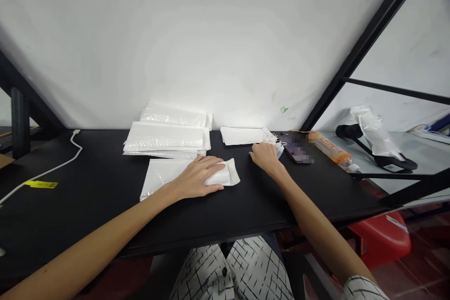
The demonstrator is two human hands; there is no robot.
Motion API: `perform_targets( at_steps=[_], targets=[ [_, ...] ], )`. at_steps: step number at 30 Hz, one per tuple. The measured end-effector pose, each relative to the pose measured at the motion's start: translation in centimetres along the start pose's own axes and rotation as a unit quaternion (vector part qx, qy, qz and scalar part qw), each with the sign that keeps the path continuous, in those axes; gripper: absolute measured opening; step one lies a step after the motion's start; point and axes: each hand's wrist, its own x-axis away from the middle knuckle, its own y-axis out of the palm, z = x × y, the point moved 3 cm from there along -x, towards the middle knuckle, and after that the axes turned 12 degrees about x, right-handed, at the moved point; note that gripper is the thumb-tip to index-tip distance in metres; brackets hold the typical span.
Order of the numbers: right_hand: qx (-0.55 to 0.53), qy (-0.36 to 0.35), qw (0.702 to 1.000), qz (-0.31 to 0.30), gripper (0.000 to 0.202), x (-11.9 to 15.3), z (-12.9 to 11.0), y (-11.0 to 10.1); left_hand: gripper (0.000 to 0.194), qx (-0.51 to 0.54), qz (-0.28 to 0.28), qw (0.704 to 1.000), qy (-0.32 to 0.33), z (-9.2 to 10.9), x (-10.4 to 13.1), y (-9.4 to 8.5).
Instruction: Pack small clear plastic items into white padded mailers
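My left hand [198, 178] lies palm down with its fingers spread over a white plastic bubble mailer [160, 176], whose flap end sticks out past the fingertips. Behind it, a stack of similar white mailers [165, 136] rests near the wall. My right hand [265, 155] is closed on the black table, its fingers curled under. Whether it holds anything is hidden. Just beyond it is another small pile of white mailers [242, 136]. A white item with thin loops, perhaps a face mask [280, 149], shows at the right hand's far side.
To the right lie a phone [297, 149] and an orange-labelled bottle [332, 151]. A black frame post [351, 61] slants up beside them. A white cable [65, 165] with a yellow tag [41, 184] runs along the left. Below right is a red stool [383, 239].
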Motion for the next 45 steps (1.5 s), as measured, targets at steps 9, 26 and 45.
perform_targets(
  at_steps=[9,26,45],
  targets=[
    [-0.022,0.001,1.0,0.006,0.026,0.1,-1.1,0.3,0.058,-0.053,-0.036,0.997,-0.034,-0.2,0.3,0.4],
    [-0.659,-0.128,0.732,-0.116,0.029,0.6,1.2,-1.4,0.062,-0.054,0.081,0.993,-0.065,-2.3,-0.1,-1.1],
    [-0.291,0.151,0.922,0.205,0.027,0.7,8.1,-1.5,0.059,-0.054,0.013,0.996,-0.071,-1.8,-0.1,-0.5]
  ],
)
